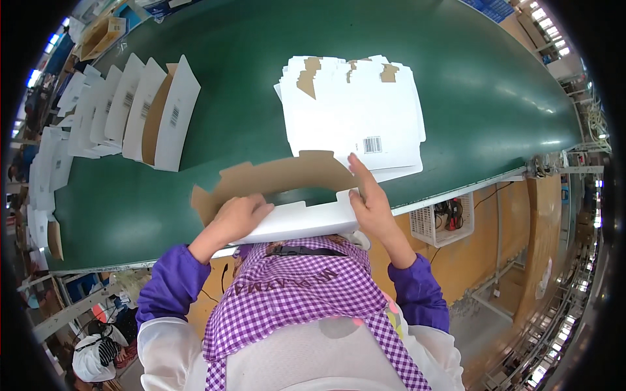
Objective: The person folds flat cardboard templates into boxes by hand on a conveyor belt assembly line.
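1. I have a partly folded cardboard box, white outside and plain brown inside (297, 223), at the near edge of the long, dark green tabletop (241, 85), right in front of my body.
2. My left hand (238, 216) is closed on the left part of the box, its fingers bent together over the upper edge of the white front wall.
3. My right hand (373, 205) is at the right end of the box. My thumb lies against the small white end flap and my index finger points up and away, apart from the thumb. The other fingers are hidden, so I cannot tell how firmly this hand closes.
4. The box's long brown panel, with its notched edge, stands up on the far side and curves between my two hands.
5. Beyond the box, slightly to the right, lies a thick stack of flat white cardboard blanks (345, 124), with brown patches along its far edge and a black barcode near its close edge.
6. Well to the left, a row of folded white cardboard boxes (177, 120) stands on the tabletop, side by side and leaning.
7. Below the table edge on my right sits a white plastic lattice basket (424, 225).
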A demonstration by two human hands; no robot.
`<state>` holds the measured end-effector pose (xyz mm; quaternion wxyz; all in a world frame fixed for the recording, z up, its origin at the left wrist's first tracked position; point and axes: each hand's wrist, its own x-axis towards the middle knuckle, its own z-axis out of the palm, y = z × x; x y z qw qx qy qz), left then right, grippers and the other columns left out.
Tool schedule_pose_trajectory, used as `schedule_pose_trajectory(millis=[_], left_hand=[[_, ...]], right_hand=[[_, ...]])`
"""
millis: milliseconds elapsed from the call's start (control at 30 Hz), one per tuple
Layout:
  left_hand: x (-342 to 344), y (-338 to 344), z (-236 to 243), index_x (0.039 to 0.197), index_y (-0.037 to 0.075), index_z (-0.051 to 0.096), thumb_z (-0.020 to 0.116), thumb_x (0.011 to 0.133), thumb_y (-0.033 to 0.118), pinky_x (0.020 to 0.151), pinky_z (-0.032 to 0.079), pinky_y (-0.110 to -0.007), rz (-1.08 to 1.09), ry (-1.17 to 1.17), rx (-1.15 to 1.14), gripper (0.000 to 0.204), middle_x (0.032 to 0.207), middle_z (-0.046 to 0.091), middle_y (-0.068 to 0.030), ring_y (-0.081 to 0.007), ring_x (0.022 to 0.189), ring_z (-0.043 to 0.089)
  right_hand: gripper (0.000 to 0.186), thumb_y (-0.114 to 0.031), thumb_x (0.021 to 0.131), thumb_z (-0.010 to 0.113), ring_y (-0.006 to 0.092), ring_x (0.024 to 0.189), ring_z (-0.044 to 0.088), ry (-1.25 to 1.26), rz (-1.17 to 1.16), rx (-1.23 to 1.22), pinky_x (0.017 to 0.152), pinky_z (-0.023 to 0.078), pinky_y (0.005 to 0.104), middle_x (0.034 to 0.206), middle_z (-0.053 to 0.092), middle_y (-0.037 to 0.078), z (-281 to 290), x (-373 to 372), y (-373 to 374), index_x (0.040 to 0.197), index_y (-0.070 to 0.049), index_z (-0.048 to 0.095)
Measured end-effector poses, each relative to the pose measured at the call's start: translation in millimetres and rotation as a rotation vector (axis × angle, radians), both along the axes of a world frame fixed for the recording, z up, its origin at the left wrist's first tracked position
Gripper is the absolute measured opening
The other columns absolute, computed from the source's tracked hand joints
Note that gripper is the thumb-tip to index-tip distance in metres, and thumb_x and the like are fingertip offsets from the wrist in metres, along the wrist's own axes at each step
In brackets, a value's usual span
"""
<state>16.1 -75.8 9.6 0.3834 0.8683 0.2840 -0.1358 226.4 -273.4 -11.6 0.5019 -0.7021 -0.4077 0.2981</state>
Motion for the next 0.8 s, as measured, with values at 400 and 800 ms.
schedule_pose_trajectory(millis=[400,800], left_hand=[[-5.2,-15.3,6.5,0.089,0.004,0.059,0.051,0.088,0.022,0.068,0.046,-0.047,0.015,-0.148,0.118,0.020,0.078,0.063,-0.0190,-0.0377,0.074,0.060],[-32.4,-18.4,17.5,0.114,0.008,0.057,0.067,0.071,0.008,0.094,0.032,-0.046,0.076,-0.392,0.668,0.044,0.126,0.045,-0.0138,-0.0334,0.113,0.042]], right_hand=[[0.037,-0.020,0.093,0.049,0.0262,0.125,0.038,0.308,-0.103,-0.077,0.102,0.030,0.0339,0.136,0.040,0.015,-3.0,-5.7,-1.8,0.127,-0.004,0.053],[0.041,-0.003,0.084,0.051,0.0194,0.108,0.051,0.657,-0.072,-0.156,0.091,0.041,0.0303,0.117,0.053,0.012,-22.3,13.4,14.1,0.125,0.001,0.046]])
